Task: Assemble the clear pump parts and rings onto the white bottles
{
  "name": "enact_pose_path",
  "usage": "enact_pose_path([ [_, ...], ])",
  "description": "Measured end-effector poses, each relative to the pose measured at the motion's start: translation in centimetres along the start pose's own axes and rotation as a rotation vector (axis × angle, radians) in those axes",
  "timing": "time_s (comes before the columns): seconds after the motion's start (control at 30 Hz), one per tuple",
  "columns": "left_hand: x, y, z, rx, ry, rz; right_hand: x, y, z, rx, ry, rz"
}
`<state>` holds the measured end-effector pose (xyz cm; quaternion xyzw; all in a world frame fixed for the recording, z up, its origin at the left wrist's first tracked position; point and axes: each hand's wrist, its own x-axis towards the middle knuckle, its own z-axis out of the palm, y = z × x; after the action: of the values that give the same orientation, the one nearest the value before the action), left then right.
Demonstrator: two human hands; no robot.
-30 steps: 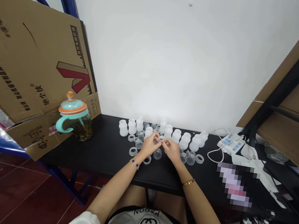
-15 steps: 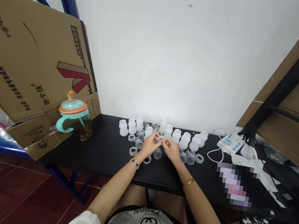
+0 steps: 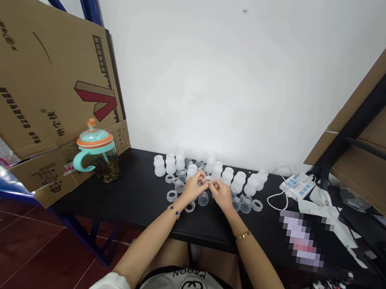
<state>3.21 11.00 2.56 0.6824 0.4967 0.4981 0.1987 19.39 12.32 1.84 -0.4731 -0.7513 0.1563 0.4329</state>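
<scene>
My left hand (image 3: 193,187) and my right hand (image 3: 222,193) meet over the middle of a black table (image 3: 138,199). Both pinch one small translucent plastic ring (image 3: 208,180) between their fingertips. Just below the hands stands a small clear cup (image 3: 203,198). A row of several white plastic bottles (image 3: 239,180) lines the table's far edge behind the hands. Loose translucent rings (image 3: 171,195) lie on the table around both hands.
A teal and orange lidded cup (image 3: 96,156) stands at the table's left end beside a tilted cardboard box (image 3: 35,86). A white power strip (image 3: 298,185) with its cable lies at the right. Blue shelf posts rise at the left, a dark rack with cardboard at the right.
</scene>
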Motion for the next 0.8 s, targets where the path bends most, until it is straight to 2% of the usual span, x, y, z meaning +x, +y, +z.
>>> enact_pose_path([
  [0.8,0.15,-0.16,0.11,0.017,-0.001,0.001,-0.01,0.07,0.11,-0.059,0.011,0.000],
])
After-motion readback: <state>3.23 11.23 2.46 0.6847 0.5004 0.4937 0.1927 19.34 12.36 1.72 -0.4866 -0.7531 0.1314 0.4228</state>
